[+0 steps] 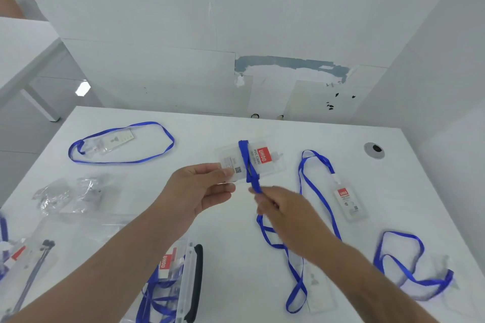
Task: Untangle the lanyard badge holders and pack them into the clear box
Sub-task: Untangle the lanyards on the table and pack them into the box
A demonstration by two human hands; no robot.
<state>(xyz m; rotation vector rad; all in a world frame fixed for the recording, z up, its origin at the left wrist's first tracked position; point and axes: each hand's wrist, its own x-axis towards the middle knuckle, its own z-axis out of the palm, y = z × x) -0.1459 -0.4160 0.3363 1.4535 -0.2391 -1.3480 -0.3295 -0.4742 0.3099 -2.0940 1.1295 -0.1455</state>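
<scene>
My left hand (199, 189) pinches the left end of a clear badge holder (252, 162) with a red label, held above the table. Its blue lanyard (249, 165) is wound around the holder's middle. My right hand (283, 212) grips the lanyard's loose strap just below the holder; the rest of the strap (294, 270) trails down onto the table. The clear box (183, 280) with a black handle lies at the near edge under my left forearm, with a badge holder and blue lanyards inside.
On the white table (223, 231) lie more badge holders with blue lanyards: one at far left (118, 141), one at right (349, 202), one at near right (414, 270). Crumpled clear bags (68, 194) sit at left. A round cable grommet (374, 150) is at far right.
</scene>
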